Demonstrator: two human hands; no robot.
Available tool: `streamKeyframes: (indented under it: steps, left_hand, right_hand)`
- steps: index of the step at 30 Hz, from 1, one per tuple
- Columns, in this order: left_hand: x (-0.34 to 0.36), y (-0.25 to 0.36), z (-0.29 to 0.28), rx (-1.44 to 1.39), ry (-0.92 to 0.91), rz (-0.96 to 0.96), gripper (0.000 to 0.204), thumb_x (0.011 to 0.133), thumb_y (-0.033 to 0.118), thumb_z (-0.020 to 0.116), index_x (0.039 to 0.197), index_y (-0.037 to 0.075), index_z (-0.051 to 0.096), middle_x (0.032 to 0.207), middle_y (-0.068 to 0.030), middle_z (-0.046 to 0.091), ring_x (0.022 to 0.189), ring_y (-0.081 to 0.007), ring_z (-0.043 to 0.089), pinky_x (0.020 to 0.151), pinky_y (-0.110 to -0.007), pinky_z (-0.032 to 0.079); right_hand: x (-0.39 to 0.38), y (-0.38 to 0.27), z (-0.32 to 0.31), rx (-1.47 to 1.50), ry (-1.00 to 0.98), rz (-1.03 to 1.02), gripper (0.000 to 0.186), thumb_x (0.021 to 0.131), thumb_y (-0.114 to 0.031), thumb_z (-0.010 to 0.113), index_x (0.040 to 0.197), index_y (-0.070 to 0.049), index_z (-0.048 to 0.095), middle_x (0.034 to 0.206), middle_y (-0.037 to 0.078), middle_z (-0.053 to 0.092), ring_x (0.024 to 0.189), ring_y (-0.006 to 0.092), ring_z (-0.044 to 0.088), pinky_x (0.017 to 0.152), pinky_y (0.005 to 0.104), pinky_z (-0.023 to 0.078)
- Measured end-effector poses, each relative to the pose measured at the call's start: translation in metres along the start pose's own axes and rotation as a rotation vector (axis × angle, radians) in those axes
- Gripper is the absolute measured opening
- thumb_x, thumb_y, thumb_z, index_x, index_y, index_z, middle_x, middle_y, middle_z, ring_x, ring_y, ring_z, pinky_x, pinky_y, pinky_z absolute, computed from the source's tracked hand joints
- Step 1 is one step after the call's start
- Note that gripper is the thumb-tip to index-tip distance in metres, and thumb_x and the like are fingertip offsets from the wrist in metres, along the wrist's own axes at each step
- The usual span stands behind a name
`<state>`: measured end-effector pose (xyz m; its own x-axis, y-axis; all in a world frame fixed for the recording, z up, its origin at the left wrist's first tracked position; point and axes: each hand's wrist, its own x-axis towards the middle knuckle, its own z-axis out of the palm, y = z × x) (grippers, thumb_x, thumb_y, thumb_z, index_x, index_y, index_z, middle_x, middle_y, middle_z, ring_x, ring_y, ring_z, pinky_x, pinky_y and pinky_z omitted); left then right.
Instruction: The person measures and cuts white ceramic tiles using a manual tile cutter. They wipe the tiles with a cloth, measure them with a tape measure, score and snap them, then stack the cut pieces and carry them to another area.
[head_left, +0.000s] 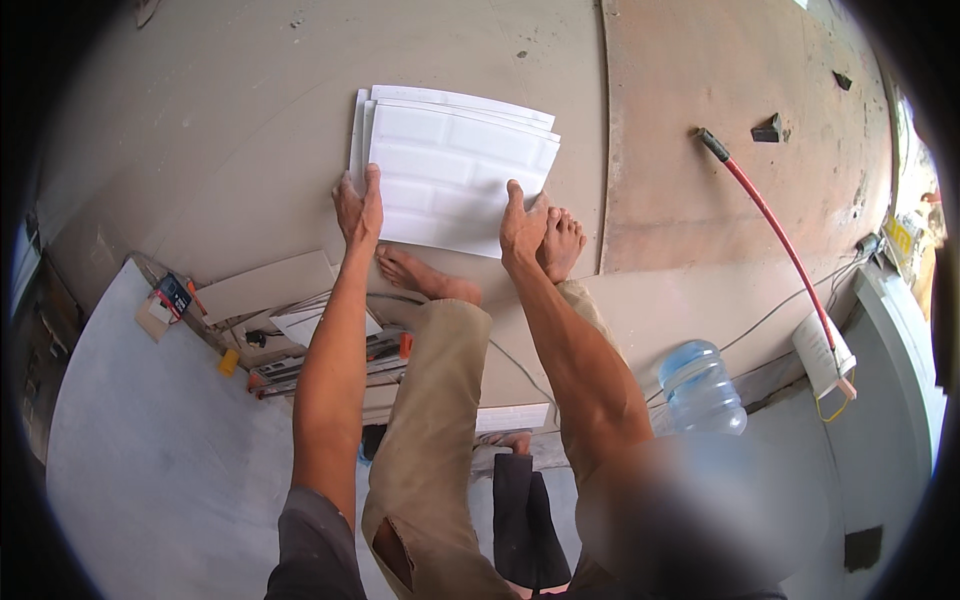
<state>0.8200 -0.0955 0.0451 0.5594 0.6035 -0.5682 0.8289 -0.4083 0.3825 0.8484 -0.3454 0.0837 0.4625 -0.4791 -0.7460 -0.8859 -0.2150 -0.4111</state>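
A small stack of white tiles [430, 155] with a raised brick pattern lies just beyond my bare feet. The pieces are fanned a little, so their far and left edges show unevenly. My left hand [358, 205] grips the stack's left edge, thumb on top. At the near right corner my right hand [523, 225] holds the other side, its thumb pressed on the top tile. The fingers beneath the stack are hidden. My right foot [562, 245] is beside my right hand, and my left foot [425, 275] is near the stack's lower left corner.
A red hose-like rod [765, 205] arches from a white bucket [825, 355] at right. A clear blue water bottle [700, 385] lies near it. Flat boards [270, 288], tools [330, 365] and a small box [165, 303] sit at left. Another person's dark-trousered legs [525, 520] show below.
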Motion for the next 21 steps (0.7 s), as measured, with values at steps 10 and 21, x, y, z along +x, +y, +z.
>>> streamKeyframes:
  steps: [10,21]
  left_hand:
    - [0.012,0.011,-0.001,0.049,0.018,-0.08,0.097,0.091,0.074,0.054,0.135,-0.013,0.055,0.13,-0.0297,0.057,0.125,-0.0435,0.056,0.108,-0.052,0.044]
    - [0.023,-0.012,-0.013,0.044,0.018,0.044,0.086,0.094,0.067,0.059,0.125,-0.012,0.064,0.124,-0.0299,0.067,0.116,-0.0414,0.064,0.102,-0.047,0.048]
  right_hand:
    - [0.005,0.002,0.005,0.152,-0.078,0.059,0.079,0.085,-0.047,0.071,0.137,0.01,0.054,0.131,0.027,0.061,0.124,0.0378,0.058,0.108,0.0429,0.043]
    - [-0.008,0.013,0.045,-0.18,0.144,-0.206,0.079,0.082,-0.041,0.077,0.133,0.013,0.052,0.13,0.031,0.054,0.129,0.0406,0.05,0.11,0.0482,0.041]
